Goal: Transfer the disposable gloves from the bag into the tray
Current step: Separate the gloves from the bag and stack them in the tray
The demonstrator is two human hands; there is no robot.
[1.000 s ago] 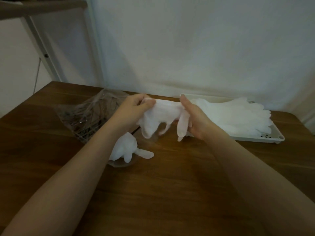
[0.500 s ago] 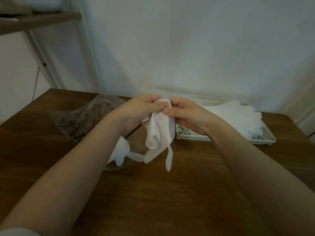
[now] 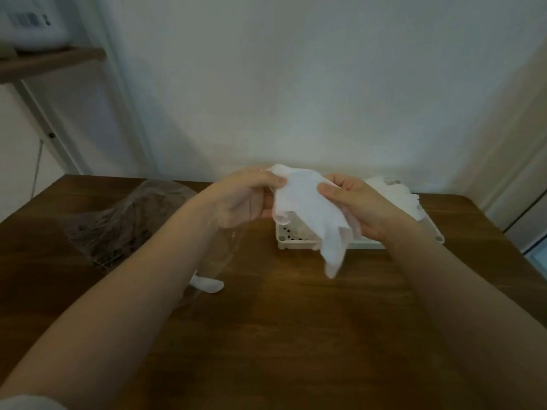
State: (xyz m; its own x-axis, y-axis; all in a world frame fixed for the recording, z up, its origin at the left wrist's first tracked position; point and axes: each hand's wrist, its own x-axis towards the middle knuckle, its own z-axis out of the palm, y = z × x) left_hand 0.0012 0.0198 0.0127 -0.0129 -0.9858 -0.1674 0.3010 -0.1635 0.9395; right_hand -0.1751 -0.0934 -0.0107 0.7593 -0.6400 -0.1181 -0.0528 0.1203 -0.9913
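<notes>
Both hands hold one white disposable glove (image 3: 305,202) in the air above the left end of the white perforated tray (image 3: 296,242). My left hand (image 3: 245,199) pinches its upper left edge and my right hand (image 3: 355,202) grips its right side; the glove's fingers dangle down past the tray's front wall. Several white gloves (image 3: 396,196) lie piled in the tray behind my right hand. The crumpled clear plastic bag (image 3: 127,220) lies on the table to the left. Another white glove (image 3: 207,284) pokes out from under my left forearm.
The brown wooden table (image 3: 296,321) runs to a white wall at the back. A wooden shelf (image 3: 50,62) on a white frame stands at the upper left. A door frame edge (image 3: 521,202) shows at the far right.
The view has shifted and both hands have carried the glove to the right, over the tray's left end. The glove has gone from stretched sideways, to bunched, to spread between the hands.
</notes>
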